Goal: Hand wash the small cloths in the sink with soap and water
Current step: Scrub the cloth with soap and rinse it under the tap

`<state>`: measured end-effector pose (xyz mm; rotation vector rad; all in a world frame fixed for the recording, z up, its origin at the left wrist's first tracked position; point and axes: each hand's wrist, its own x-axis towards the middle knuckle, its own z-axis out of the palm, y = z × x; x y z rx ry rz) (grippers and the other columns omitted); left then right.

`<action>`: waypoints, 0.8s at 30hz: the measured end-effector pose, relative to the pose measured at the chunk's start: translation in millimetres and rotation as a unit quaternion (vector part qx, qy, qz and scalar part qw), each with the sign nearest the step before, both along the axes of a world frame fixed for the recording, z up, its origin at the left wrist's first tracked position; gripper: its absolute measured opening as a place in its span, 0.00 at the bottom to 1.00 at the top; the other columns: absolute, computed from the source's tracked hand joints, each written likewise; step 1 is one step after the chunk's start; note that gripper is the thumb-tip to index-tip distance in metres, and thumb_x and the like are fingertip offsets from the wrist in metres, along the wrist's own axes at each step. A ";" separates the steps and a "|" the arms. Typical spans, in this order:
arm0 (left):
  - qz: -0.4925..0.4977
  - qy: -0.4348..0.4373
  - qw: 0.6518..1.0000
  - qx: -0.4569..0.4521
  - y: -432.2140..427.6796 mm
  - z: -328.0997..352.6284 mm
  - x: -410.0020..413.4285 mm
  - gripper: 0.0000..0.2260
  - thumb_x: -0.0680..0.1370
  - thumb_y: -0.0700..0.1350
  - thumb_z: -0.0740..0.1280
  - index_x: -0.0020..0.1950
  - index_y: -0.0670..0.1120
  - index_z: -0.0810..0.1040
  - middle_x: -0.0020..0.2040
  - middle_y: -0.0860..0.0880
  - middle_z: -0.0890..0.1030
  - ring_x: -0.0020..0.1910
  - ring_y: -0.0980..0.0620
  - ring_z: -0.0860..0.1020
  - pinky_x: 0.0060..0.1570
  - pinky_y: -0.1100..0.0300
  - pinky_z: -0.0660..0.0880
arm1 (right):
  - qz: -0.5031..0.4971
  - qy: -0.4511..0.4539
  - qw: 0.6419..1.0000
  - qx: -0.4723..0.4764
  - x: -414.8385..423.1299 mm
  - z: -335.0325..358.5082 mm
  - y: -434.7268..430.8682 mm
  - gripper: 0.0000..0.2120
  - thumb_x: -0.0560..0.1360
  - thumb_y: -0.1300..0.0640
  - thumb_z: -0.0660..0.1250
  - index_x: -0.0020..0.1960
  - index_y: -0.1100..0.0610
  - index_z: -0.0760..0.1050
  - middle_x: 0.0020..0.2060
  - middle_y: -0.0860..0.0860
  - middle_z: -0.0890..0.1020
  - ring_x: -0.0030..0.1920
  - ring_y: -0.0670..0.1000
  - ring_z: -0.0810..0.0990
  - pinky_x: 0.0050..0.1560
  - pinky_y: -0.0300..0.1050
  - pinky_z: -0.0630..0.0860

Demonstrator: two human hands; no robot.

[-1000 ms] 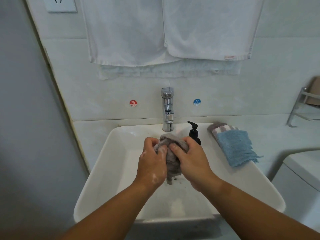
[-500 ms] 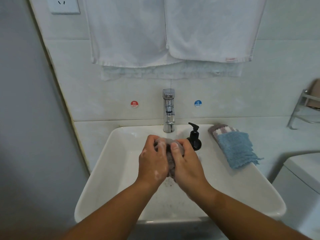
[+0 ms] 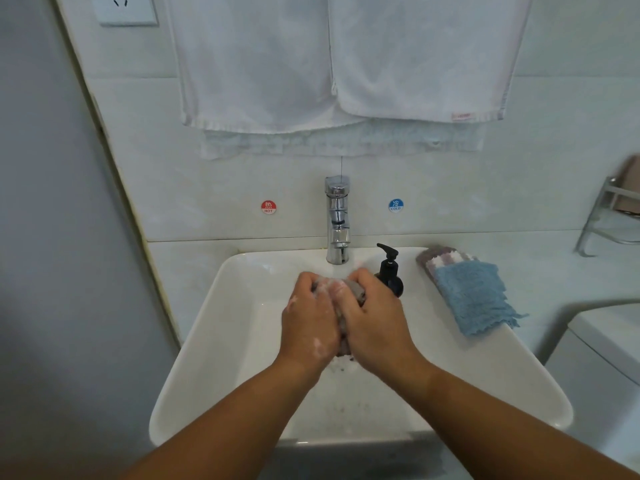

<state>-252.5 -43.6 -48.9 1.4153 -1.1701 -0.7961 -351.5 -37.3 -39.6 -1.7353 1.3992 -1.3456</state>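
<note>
Suds fleck both hands, which meet above the middle of the white sink [image 3: 239,327], just in front of the chrome faucet [image 3: 337,220]. The left hand [image 3: 310,322] and the right hand [image 3: 377,323] are pressed close together, with a bunched grey cloth [image 3: 357,292] between them. The fingers [image 3: 311,284] of the left hand are curled inward and clamped on the cloth, and those of the right hand are wrapped over it from the other side. Only parts of the cloth show: a lump by the right knuckles, a strip between the palms and a small end hanging below them over the basin. Foam lies on the basin floor under the wrists.

A black soap dispenser [image 3: 389,271] stands on the back rim of the sink, just beside the right hand and to the right of the faucet. Further right, a blue cloth [image 3: 474,299] lies draped over the sink's right rim, on top of a striped cloth [image 3: 437,260] whose far end rests on the desk [image 3: 526,258].

On the tiled wall, a red hot sticker [image 3: 268,207] and a blue cold sticker [image 3: 395,205] flank the faucet. White towels [image 3: 256,64] hang above it. A wall outlet [image 3: 125,8] sits at the upper left and a metal rack [image 3: 604,220] at the right edge.
</note>
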 end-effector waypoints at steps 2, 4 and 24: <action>-0.024 -0.007 1.000 -0.008 6.6 -2.4 -5.6 0.07 0.85 0.49 0.59 0.49 0.54 0.75 0.46 0.50 0.81 0.44 0.47 0.82 0.31 0.57 0.78 | -0.047 -0.029 0.998 0.017 -5.1 0.4 -16.3 0.08 0.83 0.51 0.63 0.47 0.51 0.75 0.38 0.46 0.81 0.40 0.45 0.81 0.42 0.40 0.78; -0.030 0.010 0.999 -0.024 9.9 0.1 -7.6 0.08 0.85 0.51 0.59 0.49 0.54 0.75 0.46 0.49 0.82 0.45 0.49 0.82 0.36 0.53 0.82 | -0.063 -0.046 0.995 0.067 -4.9 -4.4 -22.9 0.08 0.83 0.51 0.61 0.49 0.51 0.76 0.41 0.47 0.82 0.44 0.48 0.83 0.48 0.48 0.82; -0.005 -0.038 0.999 -0.009 2.7 3.1 -4.0 0.02 0.80 0.48 0.66 0.50 0.52 0.74 0.45 0.48 0.82 0.43 0.45 0.82 0.41 0.46 0.83 | -0.018 0.016 0.999 -0.048 -2.2 -1.2 -1.7 0.07 0.83 0.53 0.61 0.48 0.52 0.75 0.38 0.46 0.80 0.40 0.47 0.81 0.39 0.39 0.79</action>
